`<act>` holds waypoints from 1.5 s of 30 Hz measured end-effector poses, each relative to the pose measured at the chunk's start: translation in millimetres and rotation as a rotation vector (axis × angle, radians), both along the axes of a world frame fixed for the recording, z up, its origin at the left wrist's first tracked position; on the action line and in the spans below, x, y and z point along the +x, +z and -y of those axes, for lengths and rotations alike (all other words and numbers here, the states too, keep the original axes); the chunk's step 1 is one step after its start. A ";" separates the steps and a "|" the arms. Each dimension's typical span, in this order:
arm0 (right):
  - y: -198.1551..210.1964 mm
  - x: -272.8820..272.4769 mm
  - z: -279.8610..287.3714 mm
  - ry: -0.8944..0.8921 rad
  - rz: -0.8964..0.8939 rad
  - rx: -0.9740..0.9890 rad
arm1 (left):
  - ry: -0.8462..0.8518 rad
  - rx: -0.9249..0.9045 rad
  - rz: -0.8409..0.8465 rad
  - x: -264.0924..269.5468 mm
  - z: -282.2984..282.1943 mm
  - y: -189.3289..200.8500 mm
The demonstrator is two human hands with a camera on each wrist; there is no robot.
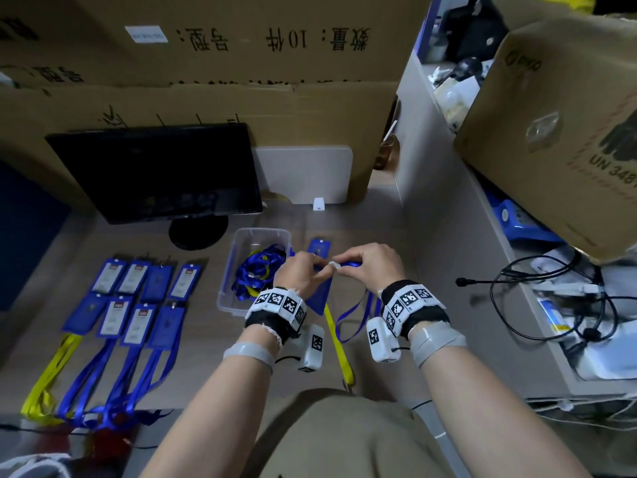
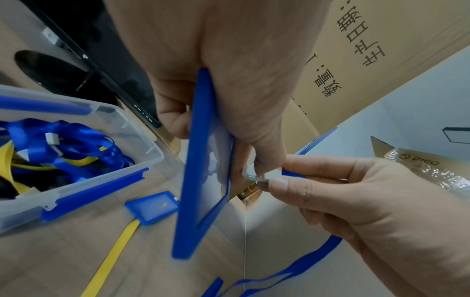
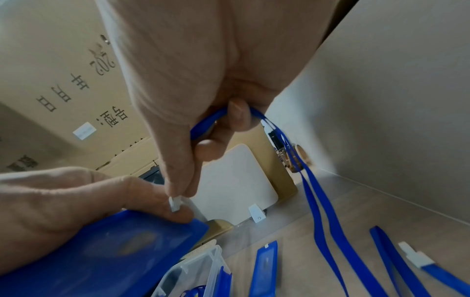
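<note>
My left hand (image 1: 305, 270) grips a blue badge holder (image 1: 319, 296) by its top end, just right of the plastic box. In the left wrist view the holder (image 2: 203, 160) stands on edge, thumb on one face and fingers behind. My right hand (image 1: 365, 262) pinches the white clip (image 1: 335, 266) of a blue lanyard (image 1: 355, 312) between thumb and forefinger. It holds the clip (image 2: 267, 175) against the holder's top edge. The strap runs through the right palm and hangs as a loop (image 3: 323, 211) down to the table.
A clear plastic box (image 1: 256, 232) of blue and yellow lanyards sits left of the hands. Another badge holder (image 1: 319, 248) with a yellow lanyard (image 1: 339, 343) lies under them. Several finished badges (image 1: 138, 298) lie in rows at the left. A monitor (image 1: 155, 170) and cardboard boxes stand behind; a cluttered shelf (image 1: 551, 305) is at the right.
</note>
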State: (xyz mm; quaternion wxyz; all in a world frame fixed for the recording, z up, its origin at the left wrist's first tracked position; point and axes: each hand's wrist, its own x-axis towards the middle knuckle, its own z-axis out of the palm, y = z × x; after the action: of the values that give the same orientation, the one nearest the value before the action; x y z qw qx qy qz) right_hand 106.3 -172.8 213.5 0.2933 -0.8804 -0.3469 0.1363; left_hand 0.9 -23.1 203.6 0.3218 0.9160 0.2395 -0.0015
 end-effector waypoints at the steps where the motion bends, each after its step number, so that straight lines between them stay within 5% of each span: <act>1: -2.1 0.6 0.4 -0.002 -0.017 0.017 | 0.007 -0.003 -0.003 0.2 1.3 -0.6; 13: 1.7 -9.2 -6.7 -0.039 -0.001 0.044 | 0.235 -0.090 -0.034 -3.3 -0.9 -0.6; 45: 3.1 -96.3 -134.3 -0.118 -0.017 -0.002 | 0.072 -0.186 0.036 -78.4 -128.5 -1.3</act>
State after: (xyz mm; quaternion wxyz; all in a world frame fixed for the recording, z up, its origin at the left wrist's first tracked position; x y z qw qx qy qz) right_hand 10.0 -38.5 216.5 0.3030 -0.8984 -0.2917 0.1266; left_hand -77.5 105.4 202.3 0.4096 0.8728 0.2654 0.0044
